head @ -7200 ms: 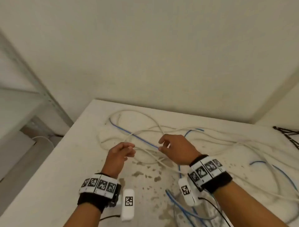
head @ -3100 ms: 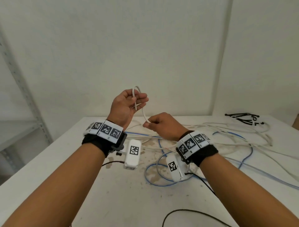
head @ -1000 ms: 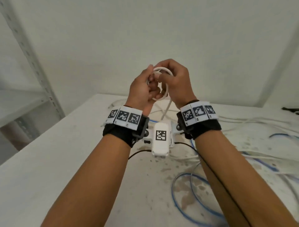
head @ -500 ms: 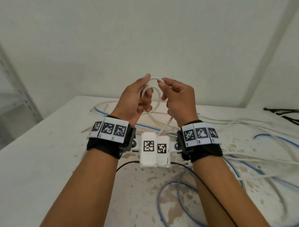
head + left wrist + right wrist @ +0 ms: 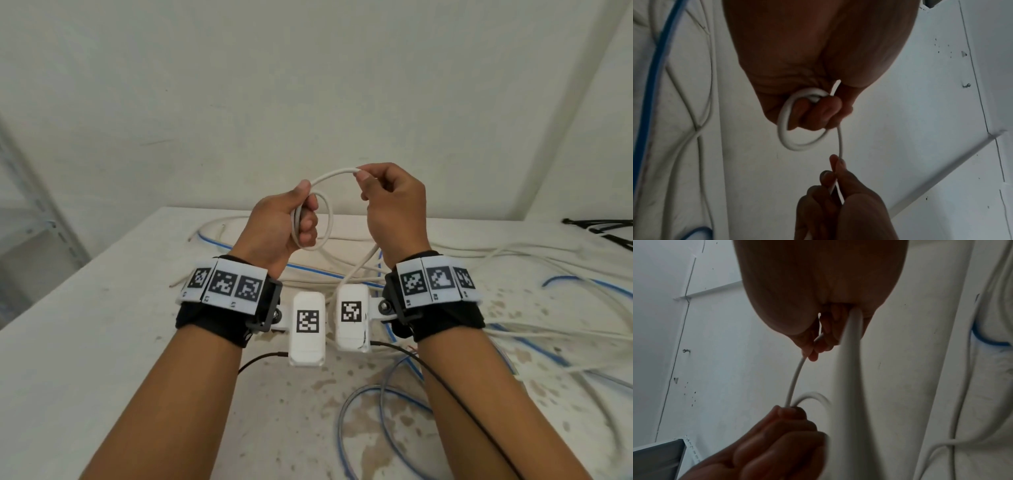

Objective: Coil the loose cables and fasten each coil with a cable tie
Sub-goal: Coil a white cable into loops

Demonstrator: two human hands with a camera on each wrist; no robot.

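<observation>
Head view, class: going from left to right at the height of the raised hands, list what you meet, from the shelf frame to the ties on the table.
Metal shelf frame → left hand → white cable coil → right hand → black cable ties.

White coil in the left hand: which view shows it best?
The left wrist view: the coil hangs in sharp outline round the curled fingers of the left hand. The head view shows the coil smaller, partly behind that hand. The right wrist view shows it only as a blur.
</observation>
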